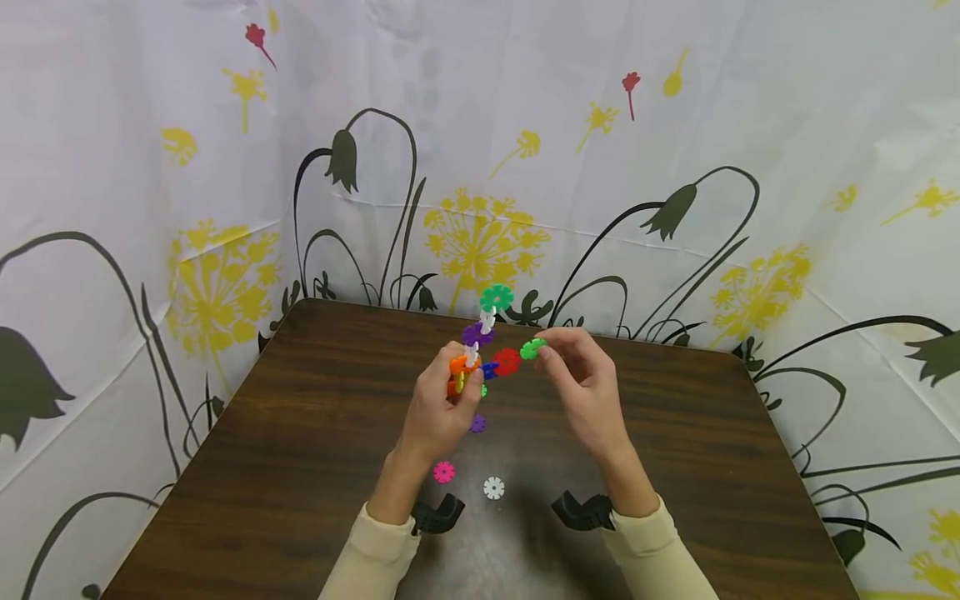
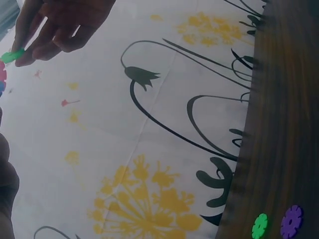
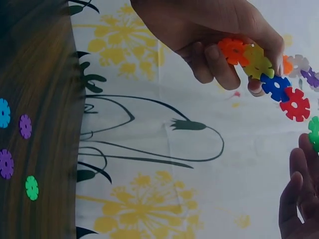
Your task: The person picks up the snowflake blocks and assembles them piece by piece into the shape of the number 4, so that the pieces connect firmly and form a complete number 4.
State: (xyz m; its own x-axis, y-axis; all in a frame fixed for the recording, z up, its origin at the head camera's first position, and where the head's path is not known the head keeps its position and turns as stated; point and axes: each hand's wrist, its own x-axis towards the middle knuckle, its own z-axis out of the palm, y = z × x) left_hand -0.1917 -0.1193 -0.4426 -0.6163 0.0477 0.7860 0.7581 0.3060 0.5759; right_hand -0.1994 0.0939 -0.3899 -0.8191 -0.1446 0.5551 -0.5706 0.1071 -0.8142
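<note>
My left hand (image 1: 433,417) holds a branching chain of slotted plastic discs above the table, with thumb and fingers around its orange and yellow discs. One branch climbs through white and purple discs to a dark green disc (image 1: 497,297) at the top. Another runs right through a blue disc (image 3: 275,87) to a red disc (image 1: 507,362). Between thumb and fingertips, my right hand (image 1: 588,387) pinches a light green disc (image 1: 532,348), its edge right beside the red one. In the left wrist view, part of the chain lies beyond the frame edge.
Loose slotted discs lie on the dark wooden table (image 1: 315,433): a pink disc (image 1: 444,472), a white disc (image 1: 493,487), a purple disc (image 1: 477,423) and a light blue disc (image 3: 4,113) among them. A flower-patterned curtain (image 1: 465,100) hangs behind the table's far edge.
</note>
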